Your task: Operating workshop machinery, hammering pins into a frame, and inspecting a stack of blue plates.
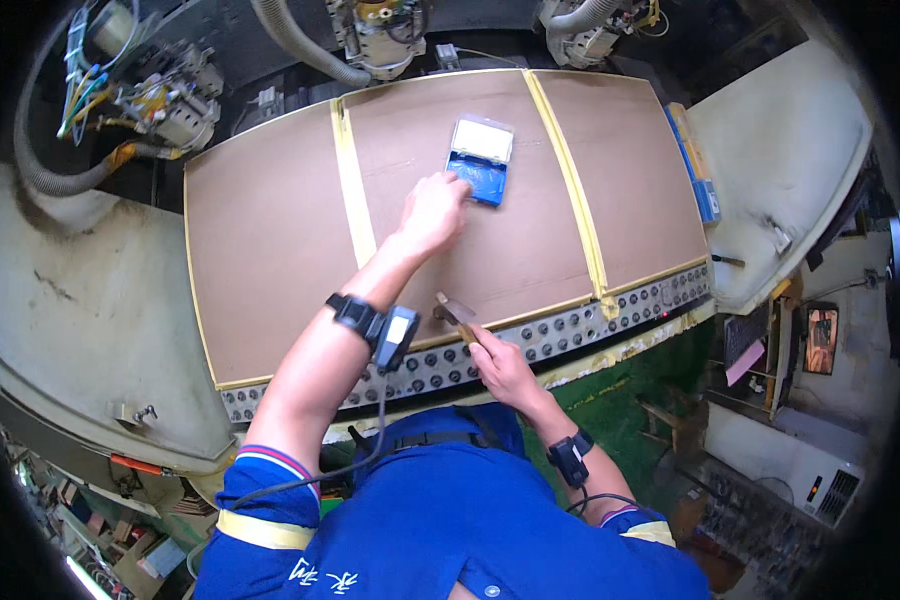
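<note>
My left hand [436,212] reaches forward over the brown board-covered worktable [280,240]. Its fingers are drawn together at the near left corner of a small blue plastic case [482,182]. The case's clear lid [483,140] is flipped back, with a white sheet inside it. Small items in the blue tray are too fine to name, and whatever is between the left fingertips cannot be made out. Close to the table's front edge, my right hand [505,372] is closed round the wooden handle of a small hammer [458,312], whose head points away from me.
Yellow tape strips [574,190] cross the board. A perforated metal rail [550,328] with round studs runs along its front. Machine heads with hoses [378,40] stand behind. Pale curved panels [70,290] flank the table, and blue boxes [694,165] sit at its right edge.
</note>
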